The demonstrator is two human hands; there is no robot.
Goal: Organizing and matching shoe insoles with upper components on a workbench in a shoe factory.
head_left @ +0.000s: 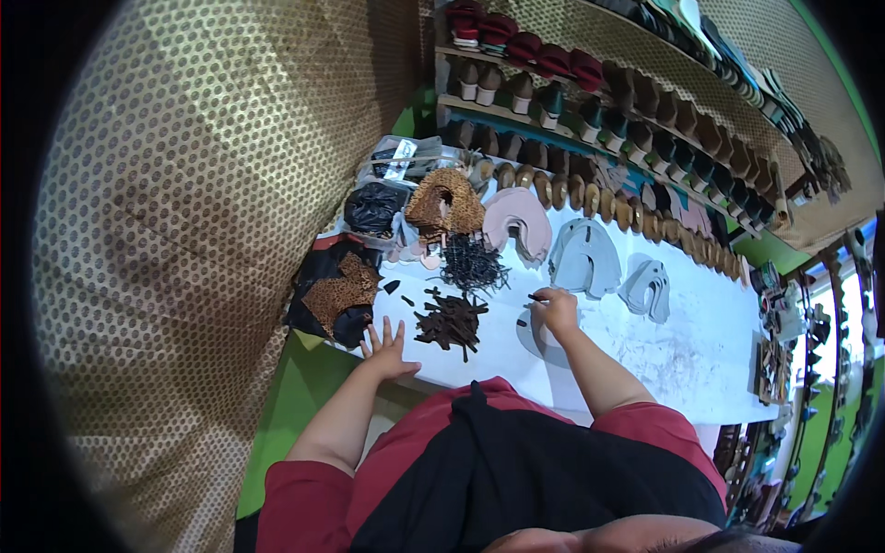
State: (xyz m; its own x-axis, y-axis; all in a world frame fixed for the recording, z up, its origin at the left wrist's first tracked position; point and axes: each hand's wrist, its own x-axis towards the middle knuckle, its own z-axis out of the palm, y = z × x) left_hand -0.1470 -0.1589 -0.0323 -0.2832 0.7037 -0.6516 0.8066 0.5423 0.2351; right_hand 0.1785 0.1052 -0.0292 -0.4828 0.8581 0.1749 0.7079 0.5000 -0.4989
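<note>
A small dark piece (536, 298) is pinched in the grip of the right hand (557, 311), between thumb and fingertips, and is held out toward the left over the white tabletop (705, 355); whether the surface is touched by it cannot be told. Another small dark bit (523, 323) is seen lying just beside that hand, on the near side. The grip of the left hand (387, 354) is unclenched, its fingers spread wide, and the hand is placed at the near edge of the tabletop. Between the two hands, a loose pile of dark brown strips (450, 324) is heaped, nearer to the left one, and beyond it a tangle of black strips (472, 264) is gathered.

To the left, a leopard-print piece (341, 295) is laid on black material. Farther back, a stack of leopard-print curved pieces (444, 205) is set near a black plastic bag (375, 207). Beside that stack, pink curved pieces (519, 221) are piled, followed to the right by pale grey curved pieces (585, 256) and a smaller pale grey stack (647, 288). Along the back, footwear is lined up on wooden shelves (516, 112)
</note>
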